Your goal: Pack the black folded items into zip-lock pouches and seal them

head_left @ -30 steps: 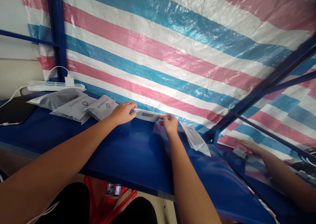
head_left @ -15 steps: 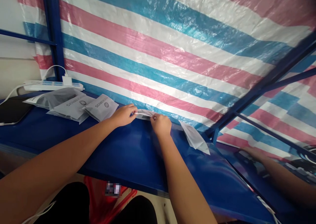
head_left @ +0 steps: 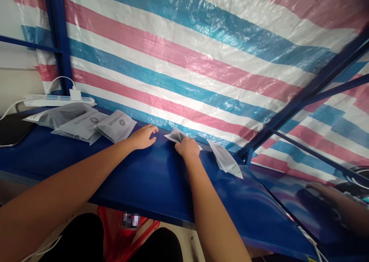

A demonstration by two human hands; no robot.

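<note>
While the right hand (head_left: pixel 188 147) is clenched on a small pale pouch (head_left: pixel 175 134), the left hand (head_left: pixel 144 137) is released, its thumb and fingers parted in a loose curve. Pouch sits at the back of the blue surface (head_left: pixel 144 177), close to the striped sheet (head_left: pixel 173 67); its far part pokes out past the right fist, rest hidden by the knuckles. Right arm: comes up from the lower right, slanting left, forearm long and nearly straight, back of the hand up, fingers folded under. Can't tell from where I stand exactly how the fingertips grip. Left arm: reaches in from the lower left, low over the surface, wrist almost level, fingers pointing right toward the pouch, thumb on the near side, a gap between. Just beside the left hand, a printed packet (head_left: pixel 117 125); further left, two more packets (head_left: pixel 82 126) overlapping, then a power strip (head_left: pixel 59 100) with a white plug in it and a dark flat device (head_left: pixel 14 130). Right of the right hand, a single packet (head_left: pixel 226 160) lies slanted. Far right, a co-worker's arm (head_left: pixel 343 204) reaches in, hand blurred, state unclear.
</note>
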